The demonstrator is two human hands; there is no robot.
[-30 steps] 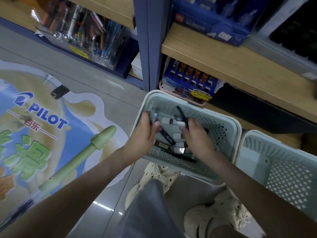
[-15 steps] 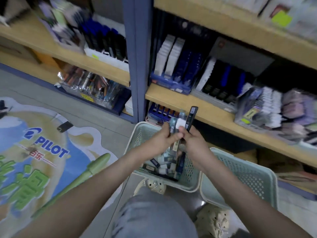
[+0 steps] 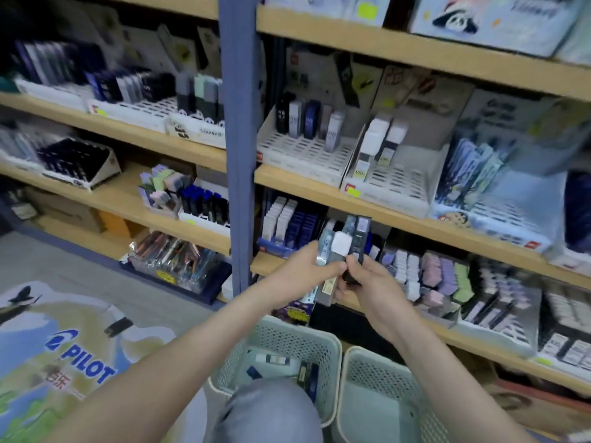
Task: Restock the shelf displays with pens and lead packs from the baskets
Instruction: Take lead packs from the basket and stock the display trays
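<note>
Because the shelves (image 3: 319,182) fill everything above and beyond the fingers, the bundle of lead packs (image 3: 335,247) is held up in front of them, likely so each pack can be matched to its slot. White slotted trays (image 3: 303,151) with gaps in their rows stand above the fingertips. Below the fingers, nearer the person, sit two pale baskets. The left basket (image 3: 281,334) has a few packs loose in it, and the right basket (image 3: 377,375) stands just beside. The left hand (image 3: 297,273) curls round the fanned bundle, thumb across to stop slipping. The right hand (image 3: 374,282), touching it, pinches a dark pack (image 3: 356,247) at the bundle's right edge, seemingly to draw it out.
</note>
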